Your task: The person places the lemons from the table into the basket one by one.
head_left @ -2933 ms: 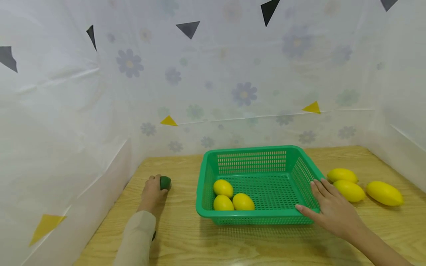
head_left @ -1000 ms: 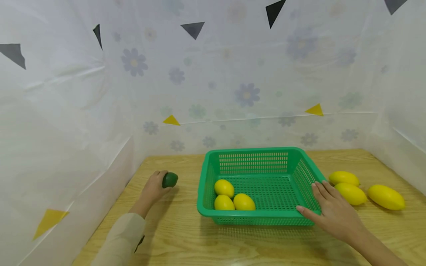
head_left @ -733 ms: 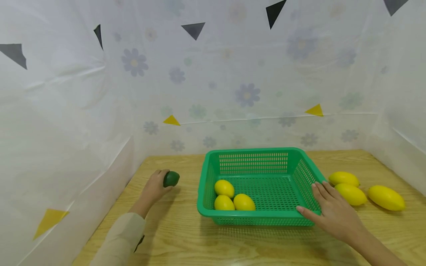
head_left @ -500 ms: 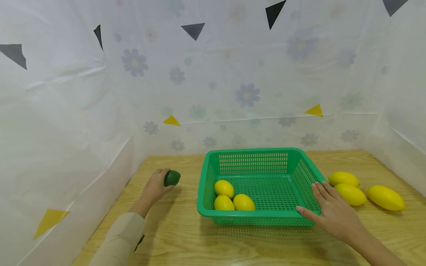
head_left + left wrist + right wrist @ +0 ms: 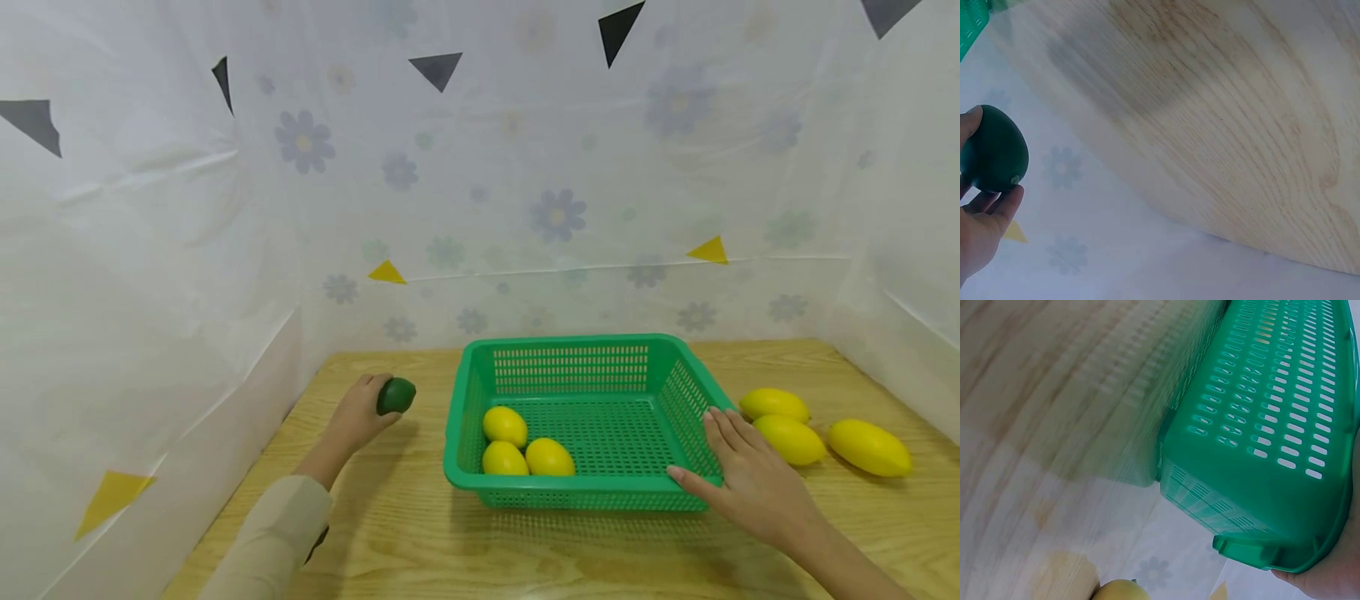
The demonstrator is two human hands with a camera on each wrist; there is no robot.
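Note:
My left hand (image 5: 358, 418) holds a smooth dark green avocado (image 5: 396, 396) between thumb and fingers, raised above the table left of the basket. A pale stem spot shows on the avocado (image 5: 997, 150) in the left wrist view. My right hand (image 5: 765, 487) rests on the right front corner of the green plastic basket (image 5: 585, 482), its fingers lying straight over the rim and the thumb on the front edge. Inside the basket, three yellow lemons (image 5: 550, 457) sit together in the left front corner. The right wrist view has the basket's slotted side (image 5: 1260, 425) close up.
Three more yellow lemons (image 5: 868, 447) lie on the wooden table (image 5: 480, 558) to the right of the basket, two of them close together. White sheeting (image 5: 480, 167) printed with flowers and triangles stands behind the table and along both sides.
My left hand has lifted the avocado off the table and moved it right toward the basket. My right hand stays on the basket corner; the lemons have not moved.

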